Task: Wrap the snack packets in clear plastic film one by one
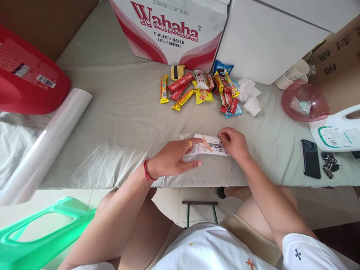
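Observation:
A white snack packet (211,145) with dark characters and a picture of orange sticks lies flat near the table's front edge. What looks like a clear plastic bag (189,153) spreads around its left end. My left hand (174,157), with a ring and a red cord bracelet, reaches over that end, index finger and thumb stretched apart. Its index fingertip rests on the packet, and its other fingers are partly hidden. My right hand (234,143) pinches the packet's right end with curled fingers.
Behind lie several wrapped snacks (204,93) and crumpled white tissues (249,92), before a Wahaha carton (174,30). To the right are a pink bowl (303,99), a white jug (337,129), a phone (311,159) and keys (329,165). A plastic roll (53,138) lies left.

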A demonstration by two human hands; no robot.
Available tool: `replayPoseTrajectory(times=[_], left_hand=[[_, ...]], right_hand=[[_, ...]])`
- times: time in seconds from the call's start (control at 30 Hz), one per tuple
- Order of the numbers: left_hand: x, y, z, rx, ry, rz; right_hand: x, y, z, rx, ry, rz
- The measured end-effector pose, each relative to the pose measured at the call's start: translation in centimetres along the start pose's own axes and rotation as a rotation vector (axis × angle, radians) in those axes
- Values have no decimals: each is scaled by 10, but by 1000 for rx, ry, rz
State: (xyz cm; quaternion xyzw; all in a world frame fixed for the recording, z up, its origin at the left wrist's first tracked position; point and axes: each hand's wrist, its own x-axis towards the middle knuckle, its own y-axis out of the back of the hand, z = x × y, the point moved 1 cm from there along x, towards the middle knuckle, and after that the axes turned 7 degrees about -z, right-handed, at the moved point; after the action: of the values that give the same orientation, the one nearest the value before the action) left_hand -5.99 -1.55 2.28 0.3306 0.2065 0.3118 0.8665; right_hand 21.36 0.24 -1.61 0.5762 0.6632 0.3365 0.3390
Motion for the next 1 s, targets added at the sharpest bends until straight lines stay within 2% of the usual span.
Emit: replayPoseTrajectory(times=[0.1, 0.2, 0.3, 0.4, 0.53, 0.6, 0.73, 0.83, 0.93, 1.0], left_hand=[[-7, -10, -3, 160, -3, 22], [-10, -14, -10, 225, 33, 124], [-14, -4, -19, 114, -32, 266], [-16, 10, -24, -99, -98, 343], [-14, 17, -24, -432, 94, 322], [-12, 14, -22, -468, 239, 282], [-8, 9, -20, -289, 530, 311], [-6, 8, -26, -72, 665, 407], [-8, 9, -34, 135, 703, 597], [-12, 9, -36, 198, 628, 796]], right_hand=[[0, -1, -2, -49, -5, 17], [-1, -2, -3, -67, 1, 27], [-3, -3, -3, -85, 7, 33], [-5, -3, -4, -90, 6, 43], [-6, -3, -5, -80, -20, 51], [-5, -2, -5, -69, -26, 52], [-4, 1, -3, 12, -57, 21], [-4, 4, -1, 83, -94, -18], [-5, 4, -1, 85, -100, -18], [-7, 3, -2, 51, -88, -4]])
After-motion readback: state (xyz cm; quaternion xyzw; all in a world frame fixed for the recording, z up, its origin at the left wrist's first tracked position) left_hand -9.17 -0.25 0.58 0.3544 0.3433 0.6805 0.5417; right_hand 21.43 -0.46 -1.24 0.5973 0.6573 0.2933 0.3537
